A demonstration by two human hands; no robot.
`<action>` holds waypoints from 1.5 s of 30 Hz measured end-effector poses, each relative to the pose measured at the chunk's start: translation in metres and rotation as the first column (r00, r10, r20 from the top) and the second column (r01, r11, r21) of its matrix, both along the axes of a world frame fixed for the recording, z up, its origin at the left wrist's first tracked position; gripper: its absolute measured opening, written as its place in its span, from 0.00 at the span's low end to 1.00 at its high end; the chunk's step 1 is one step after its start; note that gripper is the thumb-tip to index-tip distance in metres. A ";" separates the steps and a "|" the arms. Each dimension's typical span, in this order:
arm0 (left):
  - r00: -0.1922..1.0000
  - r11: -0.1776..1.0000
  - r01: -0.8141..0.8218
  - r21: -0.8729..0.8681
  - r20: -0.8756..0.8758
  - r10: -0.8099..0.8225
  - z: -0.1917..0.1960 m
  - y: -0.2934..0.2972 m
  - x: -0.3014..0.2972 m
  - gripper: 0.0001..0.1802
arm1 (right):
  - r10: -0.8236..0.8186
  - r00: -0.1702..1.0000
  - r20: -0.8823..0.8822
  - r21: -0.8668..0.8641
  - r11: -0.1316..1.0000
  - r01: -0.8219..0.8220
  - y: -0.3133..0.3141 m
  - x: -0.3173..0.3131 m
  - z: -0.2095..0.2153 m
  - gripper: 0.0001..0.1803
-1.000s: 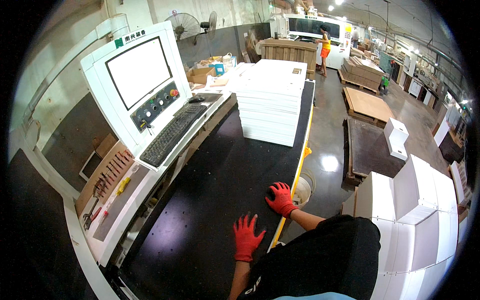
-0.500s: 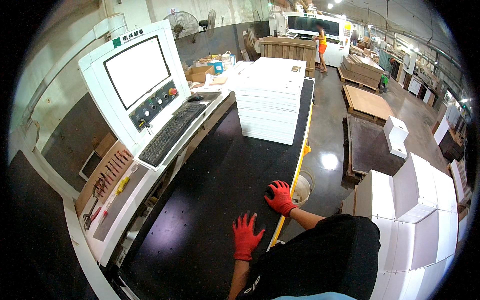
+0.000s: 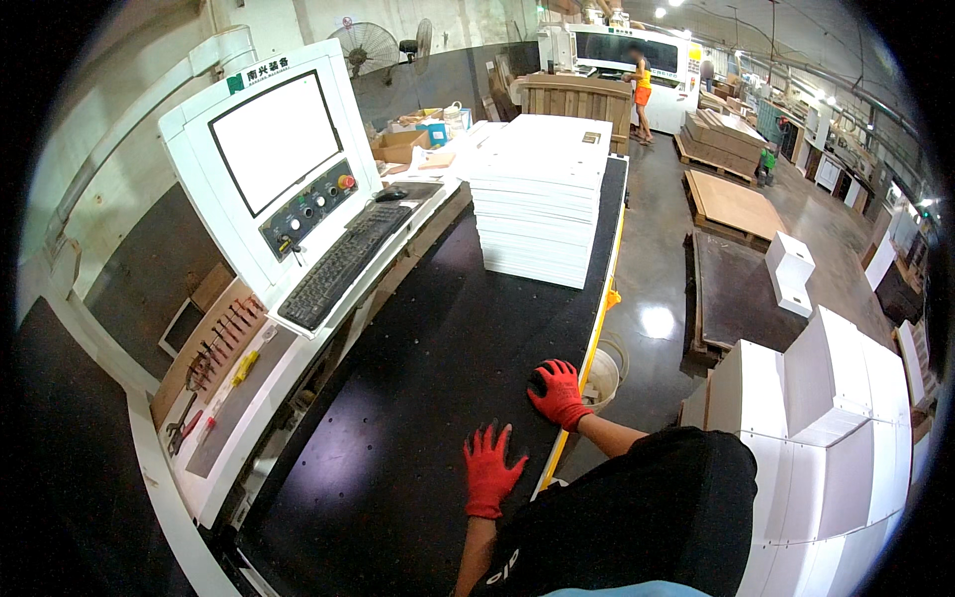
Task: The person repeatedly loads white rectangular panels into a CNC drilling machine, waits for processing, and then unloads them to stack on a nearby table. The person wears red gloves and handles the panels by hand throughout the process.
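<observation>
Both my hands wear red gloves with black fingertips and rest on a long black table [image 3: 418, 398]. My left hand [image 3: 490, 472] lies on the surface with its fingers spread, holding nothing. Farther off, by the yellow edge strip [image 3: 557, 453], my right hand [image 3: 559, 393] rests with fingers pointing left and slightly apart; nothing shows in its grasp. Beyond the hands, toward the far end of the table, stands a tall stack of white panels [image 3: 537, 224].
Left of the table are a control console [image 3: 274, 144] with a bright screen, a keyboard [image 3: 343, 269] and a tool rack [image 3: 224, 343]. White boxy panel stacks [image 3: 766, 438] stand to the right, near a bucket [image 3: 602, 378]. A person [image 3: 642, 92] stands at a far machine.
</observation>
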State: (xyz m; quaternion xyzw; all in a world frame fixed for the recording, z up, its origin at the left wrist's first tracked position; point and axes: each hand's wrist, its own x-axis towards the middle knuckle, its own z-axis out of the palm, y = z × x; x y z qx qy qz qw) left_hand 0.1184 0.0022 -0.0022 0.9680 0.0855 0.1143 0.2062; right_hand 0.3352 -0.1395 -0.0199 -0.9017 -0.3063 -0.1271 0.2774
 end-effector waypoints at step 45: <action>0.999 0.999 0.026 -0.018 0.027 -0.026 0.006 -0.001 -0.001 0.43 | -0.010 0.999 0.030 0.015 1.000 0.009 0.000 0.000 0.000 0.30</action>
